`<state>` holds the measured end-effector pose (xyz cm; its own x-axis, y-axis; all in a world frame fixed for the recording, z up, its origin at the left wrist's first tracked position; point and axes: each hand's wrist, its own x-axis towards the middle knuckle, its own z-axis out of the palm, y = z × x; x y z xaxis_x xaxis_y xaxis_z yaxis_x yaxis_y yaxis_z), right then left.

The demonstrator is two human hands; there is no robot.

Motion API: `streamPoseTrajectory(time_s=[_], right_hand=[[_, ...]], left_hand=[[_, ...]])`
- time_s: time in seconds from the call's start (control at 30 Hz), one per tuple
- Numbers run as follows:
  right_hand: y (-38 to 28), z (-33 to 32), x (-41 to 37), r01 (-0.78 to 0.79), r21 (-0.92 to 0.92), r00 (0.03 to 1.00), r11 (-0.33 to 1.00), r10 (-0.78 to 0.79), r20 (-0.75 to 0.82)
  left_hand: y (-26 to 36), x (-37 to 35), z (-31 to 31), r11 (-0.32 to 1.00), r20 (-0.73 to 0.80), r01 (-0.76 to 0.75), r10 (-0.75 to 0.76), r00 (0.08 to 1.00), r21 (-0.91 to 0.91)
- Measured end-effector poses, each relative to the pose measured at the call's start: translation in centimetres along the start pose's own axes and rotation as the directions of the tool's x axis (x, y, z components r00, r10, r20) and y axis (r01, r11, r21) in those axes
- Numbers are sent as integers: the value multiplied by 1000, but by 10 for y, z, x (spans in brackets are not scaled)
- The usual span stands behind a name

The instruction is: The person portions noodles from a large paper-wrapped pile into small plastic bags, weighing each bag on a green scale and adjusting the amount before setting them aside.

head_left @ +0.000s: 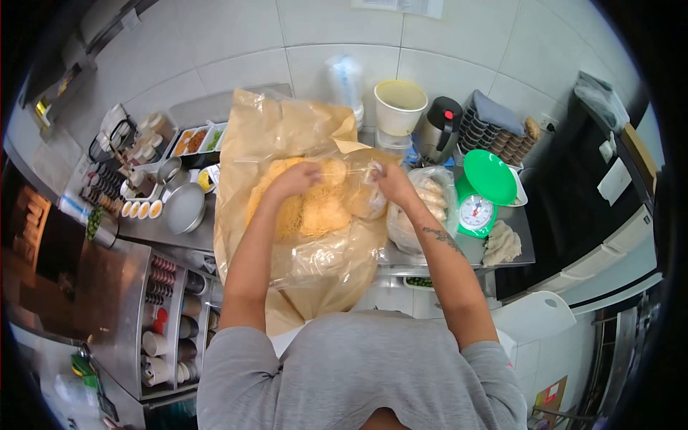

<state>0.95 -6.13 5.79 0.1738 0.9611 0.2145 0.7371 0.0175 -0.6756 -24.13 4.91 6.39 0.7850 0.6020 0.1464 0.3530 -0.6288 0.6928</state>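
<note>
Yellow noodles [324,213] lie inside clear plastic on a large sheet of brown paper [247,129]. Over the upper part of the noodles is my left hand [301,178], its fingers closed together; what they hold, if anything, is too small to tell. My right hand [390,184] grips a bunched edge of the clear plastic bag [369,193] at the right side of the noodles. Just right of that hand, a second clear bag [428,204] with pale rolled pieces rests on the steel counter.
A green scale [476,215] and a crumpled cloth [503,244] are on the right. Behind stand a white bucket [400,107] and a steel jug [438,132]. Metal bowls [185,208], halved eggs [141,209] and food trays [190,142] sit at the left.
</note>
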Motion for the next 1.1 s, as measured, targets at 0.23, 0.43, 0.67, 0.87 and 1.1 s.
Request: streamPoseTrajectory(time_s=[0.23, 0.43, 0.67, 0.87, 1.1], right_hand=[[-27, -38, -20, -121, 461, 981, 879, 34, 192], [-26, -31, -20, -225, 698, 974, 680, 128, 188], [-23, -20, -4, -183, 797, 963, 576, 270, 26], [-60, -72, 11, -55, 930, 981, 363, 191, -16], [-65, -191, 14, 183, 853, 943, 488, 157, -292]], left_hand=[[6, -32, 3, 938, -323, 147, -41, 946, 314], [30, 20, 82, 921, 5, 231, -242, 970, -314], [86, 44, 53, 642, -249, -157, -53, 967, -750], [158, 57, 3, 941, -83, -162, 195, 977, 297], [151, 38, -43, 978, -387, -150, 196, 901, 146]])
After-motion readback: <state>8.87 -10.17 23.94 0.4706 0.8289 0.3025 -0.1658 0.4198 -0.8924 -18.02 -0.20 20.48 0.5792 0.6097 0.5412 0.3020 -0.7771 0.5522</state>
